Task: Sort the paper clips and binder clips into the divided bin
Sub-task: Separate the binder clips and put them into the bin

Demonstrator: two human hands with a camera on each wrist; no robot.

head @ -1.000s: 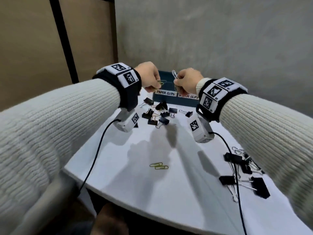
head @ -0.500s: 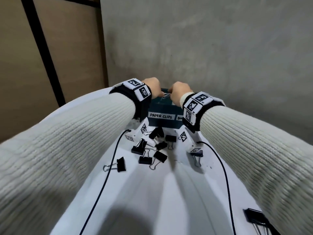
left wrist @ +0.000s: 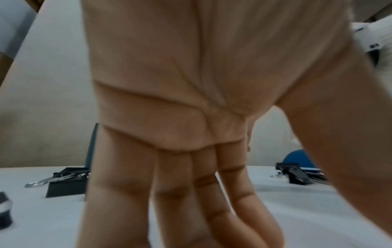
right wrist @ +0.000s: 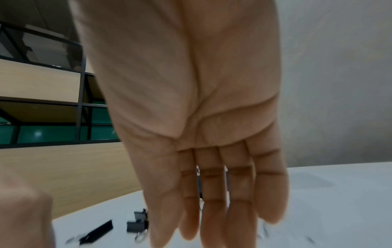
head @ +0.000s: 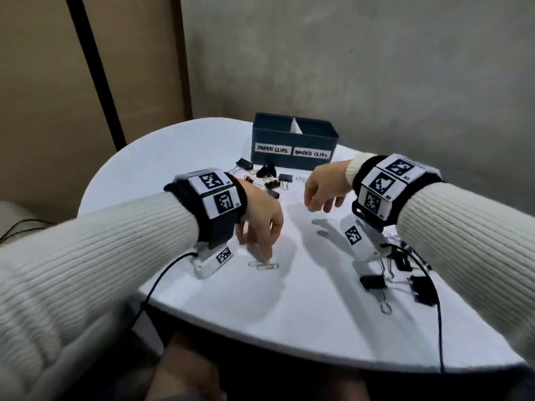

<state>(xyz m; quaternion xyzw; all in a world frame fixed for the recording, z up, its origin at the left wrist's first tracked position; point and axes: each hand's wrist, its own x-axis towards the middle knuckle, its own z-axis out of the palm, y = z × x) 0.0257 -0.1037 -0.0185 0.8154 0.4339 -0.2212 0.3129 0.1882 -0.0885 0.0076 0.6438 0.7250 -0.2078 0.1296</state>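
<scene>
The dark blue divided bin (head: 291,136), labelled PAPER CLIPS on the left and BINDER CLIPS on the right, stands at the table's far side. Two greenish paper clips (head: 265,265) lie side by side on the white table near me. My left hand (head: 262,250) reaches down on them with straight fingers, its fingertips (left wrist: 250,234) touching them; no grip shows. My right hand (head: 322,198) hovers open and empty over the table's middle, fingers (right wrist: 214,209) hanging loose. Black binder clips (head: 269,176) are heaped in front of the bin.
More black binder clips (head: 373,282) and silver paper clips lie at the right under my right wrist. Black cables (head: 162,282) run from both wrist cameras over the near table edge. A grey wall stands close behind the bin.
Both hands have pulled back from over the bin to the near table and no longer hold paper clips. The left hand has dropped onto the two greenish clips.
</scene>
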